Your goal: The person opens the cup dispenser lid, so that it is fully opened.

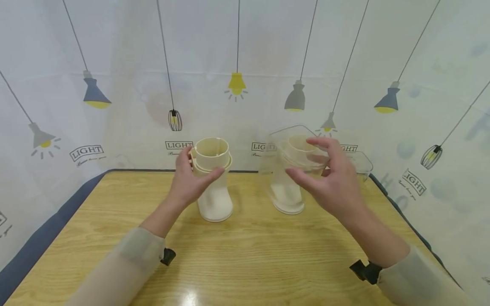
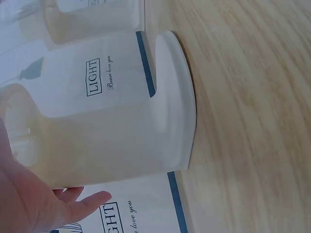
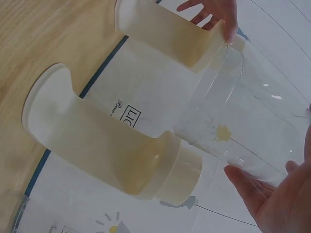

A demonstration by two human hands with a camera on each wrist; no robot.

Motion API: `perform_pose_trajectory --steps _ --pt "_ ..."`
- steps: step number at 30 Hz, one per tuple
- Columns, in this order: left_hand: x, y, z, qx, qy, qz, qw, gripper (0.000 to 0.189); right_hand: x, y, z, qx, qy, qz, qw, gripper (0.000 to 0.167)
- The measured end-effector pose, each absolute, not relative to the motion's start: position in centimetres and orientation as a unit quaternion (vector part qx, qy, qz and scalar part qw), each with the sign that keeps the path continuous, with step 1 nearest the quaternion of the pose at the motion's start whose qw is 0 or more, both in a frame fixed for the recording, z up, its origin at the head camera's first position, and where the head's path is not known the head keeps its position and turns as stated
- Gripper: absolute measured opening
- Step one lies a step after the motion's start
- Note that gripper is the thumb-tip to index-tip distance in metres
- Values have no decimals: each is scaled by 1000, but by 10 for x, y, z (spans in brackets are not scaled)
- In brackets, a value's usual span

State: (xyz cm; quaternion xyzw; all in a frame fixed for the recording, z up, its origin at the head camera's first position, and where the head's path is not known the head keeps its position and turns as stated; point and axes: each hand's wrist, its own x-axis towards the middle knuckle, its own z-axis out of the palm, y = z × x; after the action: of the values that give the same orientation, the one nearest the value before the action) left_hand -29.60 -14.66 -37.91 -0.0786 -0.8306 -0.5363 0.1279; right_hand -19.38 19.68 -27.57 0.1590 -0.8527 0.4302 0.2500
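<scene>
Two cream, boot-shaped plastic stands with round collars at the top are upright on the table. At the left stand (image 1: 214,195), my left hand (image 1: 189,176) grips the collar, its thumb in front and its fingers round the side; in the left wrist view the fingers pass behind it. My right hand (image 1: 334,182) holds a clear plastic container (image 3: 262,107) between thumb and fingers. This container hangs in front of the right stand (image 1: 285,191) in the head view, overlapping its collar. In the right wrist view the container lies beside the right stand's collar, its wide end toward the left hand.
A second clear plastic piece (image 1: 361,161) stands at the table's back right, partly behind my right hand. The wooden table (image 1: 249,255) ends at a dark blue edge, with a white lamp-printed curtain (image 1: 206,46) rising behind and at both sides.
</scene>
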Motion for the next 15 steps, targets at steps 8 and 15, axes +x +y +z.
perform_pose_trajectory --steps 8,15 --pt "-296 -152 -374 -91 -828 -544 104 119 -187 222 -304 143 -871 400 246 69" --pt "-299 -160 -372 -91 -834 -540 68 119 -183 248 -330 98 -898 362 231 70"
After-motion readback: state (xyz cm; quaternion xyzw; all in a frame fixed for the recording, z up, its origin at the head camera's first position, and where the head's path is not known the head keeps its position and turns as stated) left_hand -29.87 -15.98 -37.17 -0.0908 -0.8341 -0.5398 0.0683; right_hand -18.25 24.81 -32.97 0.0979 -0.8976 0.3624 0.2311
